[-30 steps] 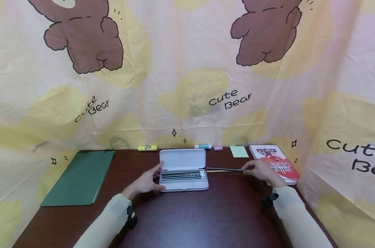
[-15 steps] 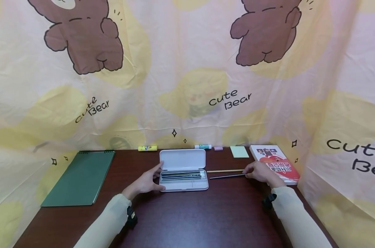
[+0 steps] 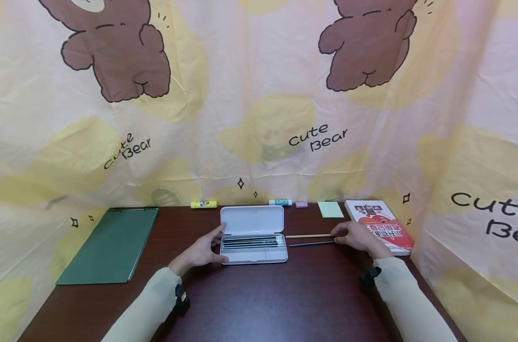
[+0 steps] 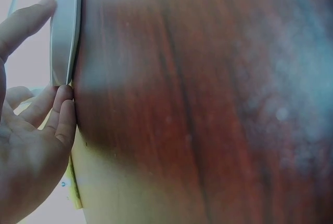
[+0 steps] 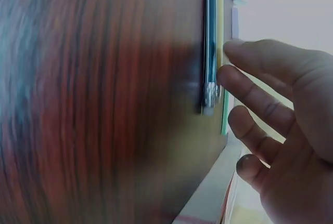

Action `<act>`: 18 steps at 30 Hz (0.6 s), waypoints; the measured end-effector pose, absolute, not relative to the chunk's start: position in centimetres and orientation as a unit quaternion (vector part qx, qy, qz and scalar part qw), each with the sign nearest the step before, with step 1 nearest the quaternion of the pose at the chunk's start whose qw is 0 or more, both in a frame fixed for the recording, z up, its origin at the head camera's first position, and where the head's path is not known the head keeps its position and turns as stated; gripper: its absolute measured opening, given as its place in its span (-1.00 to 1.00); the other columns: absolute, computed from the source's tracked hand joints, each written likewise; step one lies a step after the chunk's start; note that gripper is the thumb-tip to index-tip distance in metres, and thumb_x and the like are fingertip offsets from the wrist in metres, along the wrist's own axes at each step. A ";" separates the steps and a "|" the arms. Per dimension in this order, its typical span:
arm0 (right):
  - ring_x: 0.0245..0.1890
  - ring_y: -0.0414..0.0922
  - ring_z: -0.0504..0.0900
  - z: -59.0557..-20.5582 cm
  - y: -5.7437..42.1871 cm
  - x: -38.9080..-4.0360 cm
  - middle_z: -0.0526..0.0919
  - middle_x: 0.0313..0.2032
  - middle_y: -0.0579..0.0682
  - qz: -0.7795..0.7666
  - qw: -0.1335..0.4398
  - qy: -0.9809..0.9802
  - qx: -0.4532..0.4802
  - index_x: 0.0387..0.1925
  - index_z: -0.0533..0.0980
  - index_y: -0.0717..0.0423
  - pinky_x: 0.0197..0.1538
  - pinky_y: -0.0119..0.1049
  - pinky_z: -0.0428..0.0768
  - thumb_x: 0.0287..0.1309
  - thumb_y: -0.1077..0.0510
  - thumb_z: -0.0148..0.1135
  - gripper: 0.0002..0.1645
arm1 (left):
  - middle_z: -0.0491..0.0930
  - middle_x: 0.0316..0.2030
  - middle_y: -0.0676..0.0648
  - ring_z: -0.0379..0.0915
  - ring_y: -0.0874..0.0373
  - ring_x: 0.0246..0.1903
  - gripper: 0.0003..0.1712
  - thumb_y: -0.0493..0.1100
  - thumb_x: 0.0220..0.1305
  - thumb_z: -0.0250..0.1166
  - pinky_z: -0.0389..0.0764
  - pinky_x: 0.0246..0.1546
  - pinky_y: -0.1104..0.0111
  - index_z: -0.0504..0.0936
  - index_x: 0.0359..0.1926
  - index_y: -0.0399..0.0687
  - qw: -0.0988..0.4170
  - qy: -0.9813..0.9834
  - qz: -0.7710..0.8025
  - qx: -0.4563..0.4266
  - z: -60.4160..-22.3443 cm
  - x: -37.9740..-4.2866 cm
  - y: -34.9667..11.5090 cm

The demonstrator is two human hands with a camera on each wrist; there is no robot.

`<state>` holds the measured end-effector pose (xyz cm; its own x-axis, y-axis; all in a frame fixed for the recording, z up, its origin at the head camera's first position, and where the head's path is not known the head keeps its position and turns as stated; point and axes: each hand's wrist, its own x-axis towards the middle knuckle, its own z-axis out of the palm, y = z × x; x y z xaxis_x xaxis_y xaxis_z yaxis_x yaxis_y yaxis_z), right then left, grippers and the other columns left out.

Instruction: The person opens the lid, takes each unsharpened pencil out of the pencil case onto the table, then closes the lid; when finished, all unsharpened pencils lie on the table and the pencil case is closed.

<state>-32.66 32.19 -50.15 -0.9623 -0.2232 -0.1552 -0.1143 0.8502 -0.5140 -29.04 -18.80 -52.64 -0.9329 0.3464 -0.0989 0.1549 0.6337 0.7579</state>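
Observation:
A white pencil case [image 3: 244,256] lies with its lid raised, several dark pencils [image 3: 252,242] side by side in its rear compartment. My left hand [image 3: 201,250] grips its left end, thumb at the front corner and fingers toward the hinge; the left wrist view shows fingertips against the case wall [image 4: 66,31]. To the right of the case, a yellow pencil [image 3: 308,236] lies behind a dark pencil [image 3: 312,244], both on the table. My right hand [image 3: 354,236] is at their right ends, its fingers loosely spread beside the yellow pencil [image 5: 220,21] in the right wrist view.
Along the back stand a yellow glue stick [image 3: 204,204], a white-and-teal tube [image 3: 280,202], a purple eraser [image 3: 301,204] and pale green sticky notes [image 3: 330,209]. A red-and-white book [image 3: 385,225] lies under the right forearm's far side; a green spiral notebook [image 3: 109,247] lies left.
The dark pencil came forward from behind the yellow one in the right hand, and now lies in front of it. The right hand has shifted slightly left; the left hand stays put.

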 end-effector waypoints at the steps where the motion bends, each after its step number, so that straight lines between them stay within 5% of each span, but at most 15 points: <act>1: -0.09 -0.04 0.56 -50.1 32.0 -32.6 0.74 -0.08 -0.03 -0.261 0.099 0.955 -0.099 -0.07 0.70 -0.05 0.09 0.06 0.53 0.20 0.10 0.37 -0.75 | 0.44 0.27 -0.05 0.42 0.01 0.23 0.30 0.02 -0.04 0.61 0.41 0.36 0.01 -0.04 0.59 0.30 0.118 0.896 0.405 0.140 -52.7 -29.0 -18.8; 18: -0.16 -0.15 0.58 -49.7 25.4 -32.5 0.72 -0.16 -0.17 -0.332 0.090 0.924 -0.166 -0.01 0.66 -0.05 0.01 -0.19 0.54 0.25 -0.04 0.34 -0.68 | 0.44 0.29 -0.04 0.41 0.01 0.25 0.30 0.01 -0.05 0.62 0.41 0.36 0.01 -0.03 0.59 0.28 0.116 0.894 0.410 0.141 -52.7 -29.0 -18.7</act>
<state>-32.52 25.45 -49.73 -0.9284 -0.3673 -0.0565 -0.2476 0.7247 -0.6430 -28.99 -18.73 -52.68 -0.9336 0.3464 -0.0919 0.1561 0.6237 0.7659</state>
